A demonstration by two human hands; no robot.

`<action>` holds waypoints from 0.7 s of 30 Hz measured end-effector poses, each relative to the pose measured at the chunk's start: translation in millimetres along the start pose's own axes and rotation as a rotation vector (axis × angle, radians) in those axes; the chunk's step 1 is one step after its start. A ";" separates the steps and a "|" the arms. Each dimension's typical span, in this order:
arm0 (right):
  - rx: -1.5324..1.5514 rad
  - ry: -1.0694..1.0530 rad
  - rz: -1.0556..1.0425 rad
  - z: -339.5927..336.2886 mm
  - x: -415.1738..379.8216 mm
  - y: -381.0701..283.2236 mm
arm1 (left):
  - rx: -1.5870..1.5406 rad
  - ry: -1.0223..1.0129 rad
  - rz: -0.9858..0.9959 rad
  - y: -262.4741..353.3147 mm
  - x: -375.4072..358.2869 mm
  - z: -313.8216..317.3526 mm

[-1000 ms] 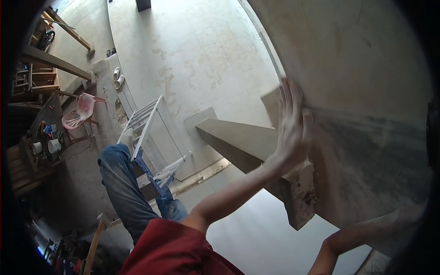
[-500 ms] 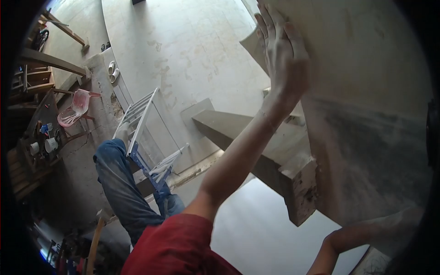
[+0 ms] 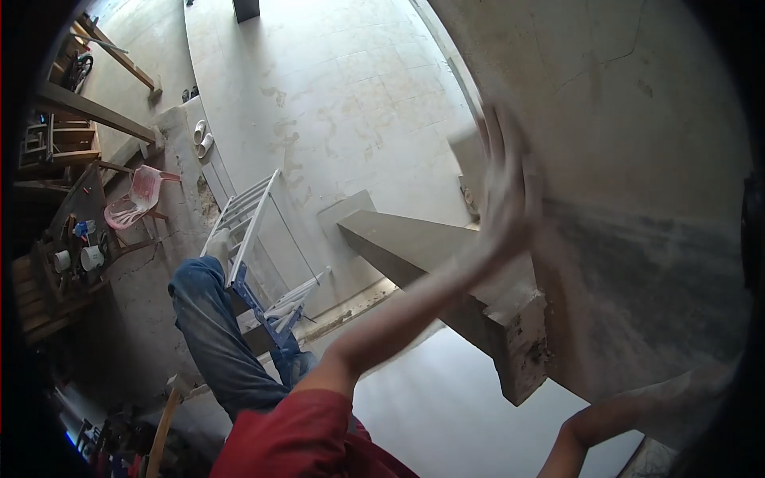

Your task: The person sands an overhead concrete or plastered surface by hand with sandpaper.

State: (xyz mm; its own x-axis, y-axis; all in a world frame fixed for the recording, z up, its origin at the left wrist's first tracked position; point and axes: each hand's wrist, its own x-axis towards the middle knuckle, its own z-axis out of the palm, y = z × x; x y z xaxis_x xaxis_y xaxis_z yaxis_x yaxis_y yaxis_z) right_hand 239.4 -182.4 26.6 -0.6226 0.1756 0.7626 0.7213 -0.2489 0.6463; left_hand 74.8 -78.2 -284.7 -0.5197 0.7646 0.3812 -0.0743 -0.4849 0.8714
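My left hand (image 3: pixel 510 187) lies along the pale plastered surface (image 3: pixel 606 103), its fingers stretched out and somewhat blurred by motion. Nothing shows in it. Just below the hand is a long concrete beam (image 3: pixel 414 231) with a rough, broken end. My right forearm (image 3: pixel 637 408) reaches toward the right edge beside a dark grey smeared patch (image 3: pixel 653 279) on the plaster; the right hand itself is lost in the dark rim of the view. My jeans-clad leg (image 3: pixel 215 327) is at a white and blue stepladder (image 3: pixel 255 207).
Far below, a pink plastic chair (image 3: pixel 139 195) stands near a cluttered table (image 3: pixel 60 231) with white cups. White shoes (image 3: pixel 203 139) lie on the floor. Wooden posts (image 3: pixel 103 111) and shelving are at the upper left. A wooden handle or post (image 3: pixel 163 426) rises at the lower left.
My left hand has moved down along the plaster toward the beam, its elbow bending more. The view has shifted slightly. My right forearm stays in nearly the same place.
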 end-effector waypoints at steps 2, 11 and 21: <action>0.012 -0.008 -0.012 -0.4 1.1 -3.8 | -0.098 -0.037 0.026 -1.8 58.7 -34.2; 0.021 -0.016 -0.008 -1.3 4.8 -6.8 | 0.116 0.065 -0.040 -7.7 42.4 -6.0; 0.029 -0.022 -0.022 -1.2 8.6 -10.9 | -0.004 -0.155 -0.190 7.2 -33.6 3.7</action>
State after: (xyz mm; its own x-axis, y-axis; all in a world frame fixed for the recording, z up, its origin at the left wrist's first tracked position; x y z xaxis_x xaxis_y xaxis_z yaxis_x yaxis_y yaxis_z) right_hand 225.9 -179.3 26.1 -0.6317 0.2017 0.7485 0.7165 -0.2167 0.6631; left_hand 94.8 -105.8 -290.0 -0.3595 0.8979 0.2539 -0.1620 -0.3280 0.9307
